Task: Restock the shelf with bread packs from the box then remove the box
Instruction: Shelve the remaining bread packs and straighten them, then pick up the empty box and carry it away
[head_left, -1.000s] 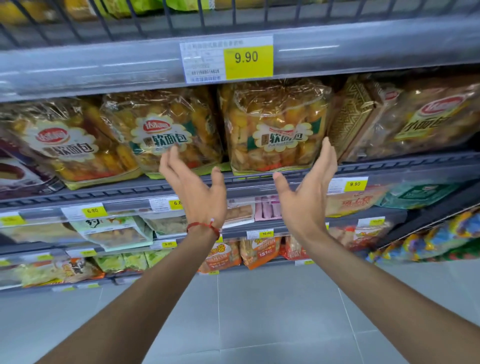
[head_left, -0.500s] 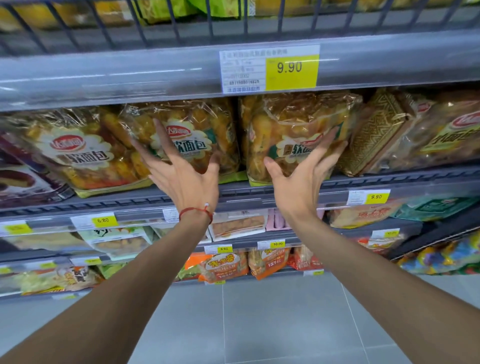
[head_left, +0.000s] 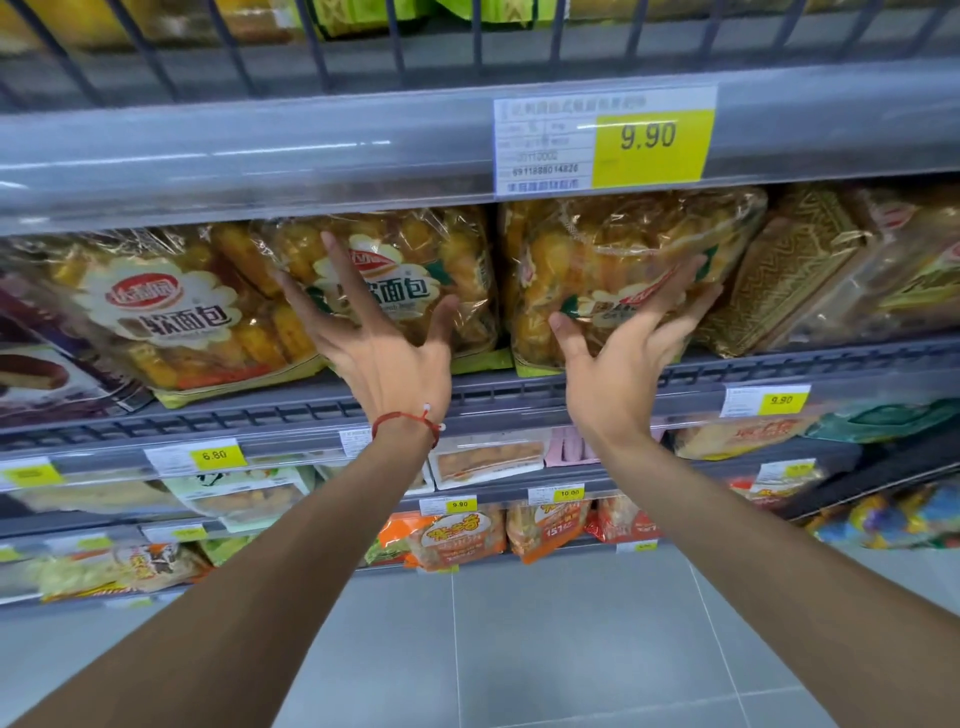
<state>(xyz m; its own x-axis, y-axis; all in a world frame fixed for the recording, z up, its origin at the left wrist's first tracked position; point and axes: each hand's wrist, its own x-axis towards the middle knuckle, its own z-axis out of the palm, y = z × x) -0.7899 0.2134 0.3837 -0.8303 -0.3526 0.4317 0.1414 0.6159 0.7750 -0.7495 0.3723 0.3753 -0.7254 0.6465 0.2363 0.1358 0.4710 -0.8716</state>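
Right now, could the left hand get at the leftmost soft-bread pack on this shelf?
Probably yes: the left hand is open at the neighbouring pack, and the leftmost pack faces outward, nothing in front.

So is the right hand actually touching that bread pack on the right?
Touching. In the head view the right hand lays its spread fingers flat against the right bread pack, no gap visible.

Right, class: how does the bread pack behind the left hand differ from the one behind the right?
The middle bread pack shows its label upright; on the right bread pack it sits low, tilted and partly covered. The left hand spreads its fingers before the middle pack; the right hand lays straight fingers on the right one. Both are clear bags of golden rolls.
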